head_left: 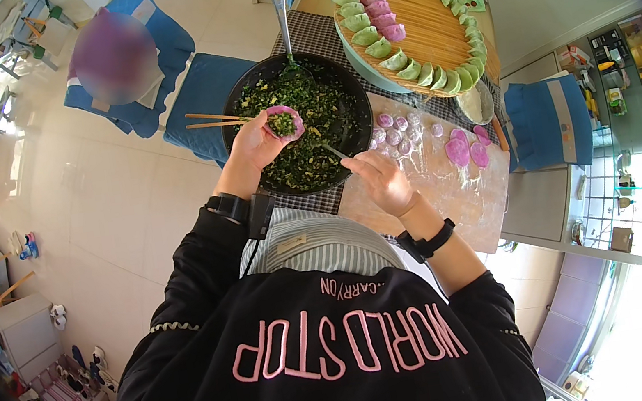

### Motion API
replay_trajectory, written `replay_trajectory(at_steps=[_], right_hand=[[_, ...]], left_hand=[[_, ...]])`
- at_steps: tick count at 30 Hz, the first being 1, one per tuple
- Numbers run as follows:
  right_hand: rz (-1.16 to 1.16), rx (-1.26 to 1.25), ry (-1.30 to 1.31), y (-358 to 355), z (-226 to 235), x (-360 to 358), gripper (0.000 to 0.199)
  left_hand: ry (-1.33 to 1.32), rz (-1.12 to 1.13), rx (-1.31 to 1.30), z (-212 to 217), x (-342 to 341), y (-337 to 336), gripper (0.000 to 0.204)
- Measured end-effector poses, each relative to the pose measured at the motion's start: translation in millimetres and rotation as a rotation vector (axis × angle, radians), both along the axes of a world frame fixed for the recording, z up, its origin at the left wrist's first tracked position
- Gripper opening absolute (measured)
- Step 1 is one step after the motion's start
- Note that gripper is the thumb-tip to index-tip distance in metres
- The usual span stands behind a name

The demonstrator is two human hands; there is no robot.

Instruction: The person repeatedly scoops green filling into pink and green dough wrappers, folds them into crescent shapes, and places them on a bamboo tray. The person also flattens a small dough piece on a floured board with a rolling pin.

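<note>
Pink wrapper (294, 121): cupped over the left part of the pan, a mound of green filling (282, 126) in its middle. Left hand (251, 148): fingers curled about the wrapper, gripping its edge. Right hand (381, 180): fingers drawn together, pinching the handle of a thin utensil (335, 151); its tip is over the pan, and whether it touches the contents cannot be told.

Black pan (363, 115): holds chopped greens (302, 172) with yellow bits. Wooden chopsticks (208, 119) cross its left rim, inner ends partly hidden near the left hand. Metal ladle (281, 15) leans on the far rim. Checked cloth (312, 29) lies under the pan.

Right of pan: floured board (421, 206) bearing small pink dough balls (394, 136) and flattened pink discs (458, 150). Beyond it, round bamboo tray (428, 14) on a pale basin (370, 70); green dumplings (425, 75) curve along the edge, pink dumplings (382, 15) line up inside the left row. Blue-covered chairs (214, 96) stand on both sides
</note>
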State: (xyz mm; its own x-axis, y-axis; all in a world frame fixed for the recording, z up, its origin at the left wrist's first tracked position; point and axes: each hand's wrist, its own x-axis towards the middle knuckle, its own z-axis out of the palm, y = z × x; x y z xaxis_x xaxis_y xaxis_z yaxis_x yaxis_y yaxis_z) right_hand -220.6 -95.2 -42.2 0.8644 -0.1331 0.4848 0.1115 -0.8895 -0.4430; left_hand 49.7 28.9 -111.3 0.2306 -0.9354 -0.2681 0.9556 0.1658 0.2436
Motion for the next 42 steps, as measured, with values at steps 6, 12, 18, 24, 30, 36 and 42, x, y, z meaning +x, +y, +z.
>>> replay_trajectory(at_steps=[6, 12, 18, 24, 30, 36, 42], right_hand=[[0.224, -0.159, 0.089, 12.4, -55.6, 7.1, 0.038], [0.141, -0.154, 0.054, 10.5, -43.9, 13.0, 0.04], [-0.135, -0.132, -0.134, -13.8, 0.9, 41.1, 0.035], [-0.059, -0.138, -0.224, -11.4, 14.7, 42.4, 0.028], [-0.063, -0.137, -0.259, -10.9, 22.5, 43.8, 0.031], [-0.119, 0.0, -0.345, -13.1, 26.8, 51.3, 0.027], [-0.185, 0.167, -0.396, -11.3, 29.0, 55.3, 0.022]], left_hand=[[-0.26, -0.123, -0.14, 18.6, -2.8, -3.4, 0.035], [-0.294, -0.169, -0.085, 50.5, -13.8, -7.1, 0.036], [-0.193, -0.334, -0.184, 62.6, -35.0, -12.6, 0.036], [-0.181, -0.288, -0.073, 61.4, -41.5, -13.7, 0.039], [-0.341, -0.345, -0.097, 76.0, -46.2, -17.0, 0.038], [-0.702, -0.309, 0.094, 101.5, -58.2, -22.2, 0.034], [-0.883, -0.275, 0.14, 116.4, -64.4, -26.6, 0.033]])
